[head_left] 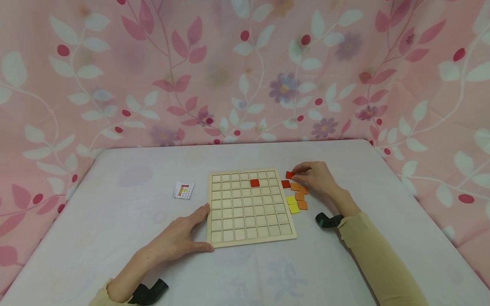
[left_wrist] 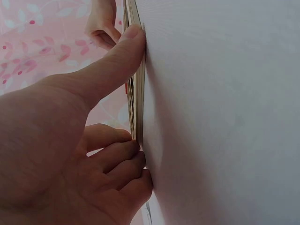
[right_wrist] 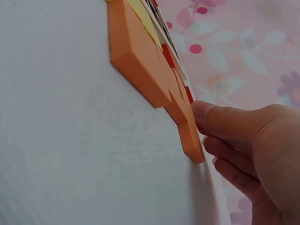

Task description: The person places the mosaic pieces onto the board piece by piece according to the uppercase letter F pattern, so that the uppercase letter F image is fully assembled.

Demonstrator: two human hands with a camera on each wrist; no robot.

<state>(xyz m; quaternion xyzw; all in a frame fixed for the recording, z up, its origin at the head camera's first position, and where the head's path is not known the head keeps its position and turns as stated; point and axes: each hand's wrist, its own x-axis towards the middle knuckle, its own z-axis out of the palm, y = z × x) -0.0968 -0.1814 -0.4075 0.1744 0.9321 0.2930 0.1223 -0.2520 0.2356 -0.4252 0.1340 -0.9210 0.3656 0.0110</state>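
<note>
A wooden grid board (head_left: 249,242) lies flat on the table, with one red square tile (head_left: 254,182) in an upper cell. My left hand (head_left: 174,238) rests at the board's left side, thumb at the near corner and index fingertip on the left edge. In the left wrist view, the thumb (left_wrist: 112,65) lies straight against the board's edge (left_wrist: 139,93). Beyond the board's upper right corner, my right hand (head_left: 315,177) pinches another red tile (head_left: 289,174). Its thumb (right_wrist: 229,119) hides most of that tile in the right wrist view.
Beside the board's right edge lie a further red tile (head_left: 286,184), several orange tiles (head_left: 302,205) and two yellow tiles (head_left: 294,208). Left of the board is a small paper card (head_left: 183,191) with a coloured grid pattern. A floral cloth (head_left: 245,85) hangs behind the table (head_left: 134,191).
</note>
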